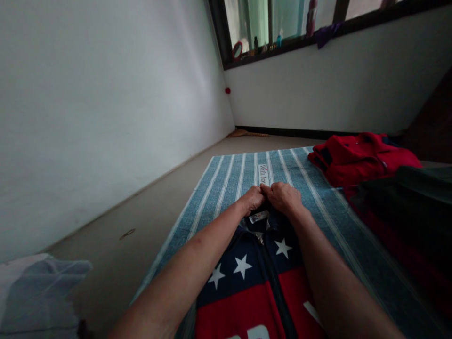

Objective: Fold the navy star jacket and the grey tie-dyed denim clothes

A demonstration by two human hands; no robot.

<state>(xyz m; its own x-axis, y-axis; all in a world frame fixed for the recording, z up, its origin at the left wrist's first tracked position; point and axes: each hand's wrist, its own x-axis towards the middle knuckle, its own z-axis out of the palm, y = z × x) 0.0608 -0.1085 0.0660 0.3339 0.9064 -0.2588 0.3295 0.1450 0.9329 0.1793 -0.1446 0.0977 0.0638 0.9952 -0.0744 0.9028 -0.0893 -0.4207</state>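
Note:
A navy and red zip-up jacket point(236, 301) with white stars lies front side up on a blue striped cloth point(226, 174). Its zipper runs down the middle, and a pale label shows inside the neck. At the top of the collar, my left hand point(253, 199) is closed on the fabric. My right hand point(282, 197) grips the collar right beside it, the two hands nearly touching. Part of the collar is hidden under my fingers, and the sleeves are mostly covered by my forearms.
On the right lie a folded red garment point(363, 157) and a dark green garment point(413, 207). Pale grey fabric point(38, 296) sits at the lower left. A white wall point(106, 117) rises on the left, and a window sill point(282, 49) with small items is at the back.

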